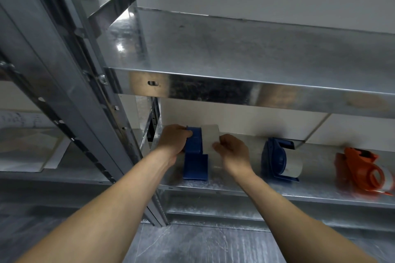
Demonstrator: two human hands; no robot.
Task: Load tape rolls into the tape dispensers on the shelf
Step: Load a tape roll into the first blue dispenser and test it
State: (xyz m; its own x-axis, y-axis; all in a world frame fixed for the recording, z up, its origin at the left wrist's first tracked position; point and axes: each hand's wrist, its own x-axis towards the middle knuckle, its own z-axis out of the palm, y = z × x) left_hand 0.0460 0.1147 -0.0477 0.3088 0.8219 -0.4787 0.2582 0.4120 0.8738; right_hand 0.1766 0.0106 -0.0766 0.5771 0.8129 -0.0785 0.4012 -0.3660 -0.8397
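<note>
Two bare forearms [119, 198] extended from the head view's lower edge toward the lower shelf [318, 174]. The left hand [174, 141] gripped the upper body of a blue tape dispenser [195, 156], bracing it. The right hand [232, 151] pinched the pale tape roll [210, 140], which sat against the dispenser's right side. The roll looked light and stiff, its smooth face likely to slip, so its edges seemed the surest hold. Further right stood a loaded blue dispenser [277, 160] and an orange dispenser [361, 168].

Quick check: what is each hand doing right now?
Left hand: grips the blue tape dispenser.
Right hand: holds the tape roll beside that dispenser.
</note>
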